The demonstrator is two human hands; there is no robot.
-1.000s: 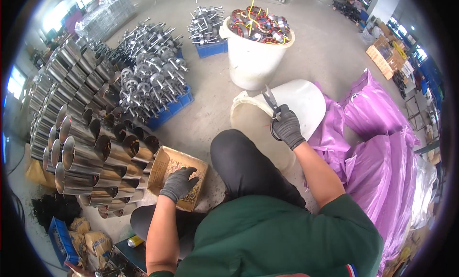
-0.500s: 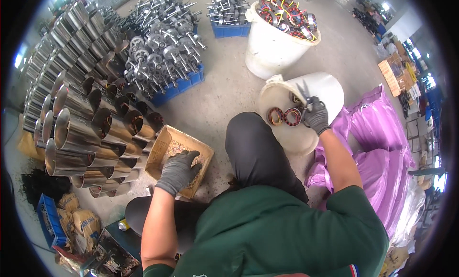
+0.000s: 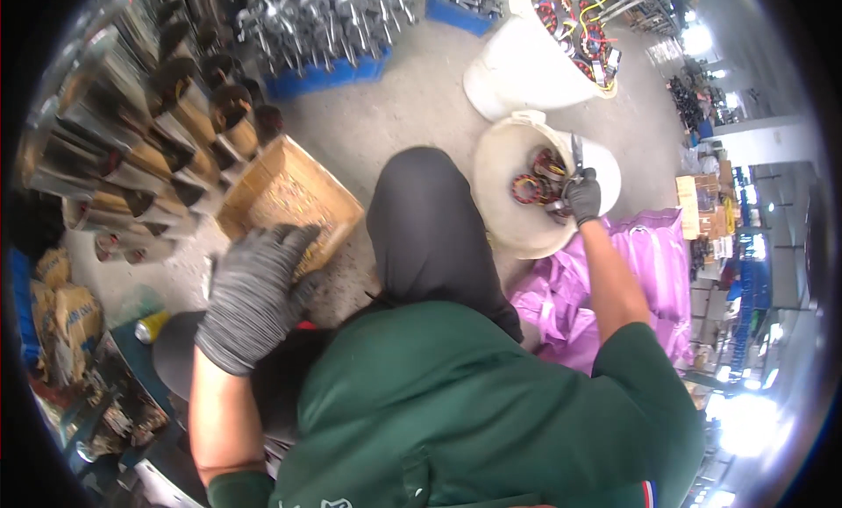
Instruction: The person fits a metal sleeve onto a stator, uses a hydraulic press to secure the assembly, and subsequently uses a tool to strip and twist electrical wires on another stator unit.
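My right hand (image 3: 583,198), in a grey glove, is closed round a pair of scissors (image 3: 576,150). Their metal blades point up by the rim of a tipped white bucket (image 3: 495,170). Inside that bucket lie several motor stators (image 3: 527,190), rings with reddish windings, just left of the right hand. My left hand (image 3: 259,289), gloved too, hovers over the near side of a shallow wooden box (image 3: 338,214). Its fingers and thumb are apart, with nothing visible between them. Small brass-coloured bits (image 3: 285,201) cover the bottom of the box.
An upright white bucket (image 3: 500,74) full of stators stands beyond. Shiny metal cylinders (image 3: 110,105) are stacked at the left. Blue crates (image 3: 329,77) of metal rotors with shafts stand at the back. Purple sacking (image 3: 645,254) lies right of the tipped bucket. My knee (image 3: 430,219) rises between box and bucket.
The view has shifted and tilted. My left hand has lifted back toward me from the box. My right hand, still holding the scissors, has lowered slightly, and the stators lie differently in the bucket.
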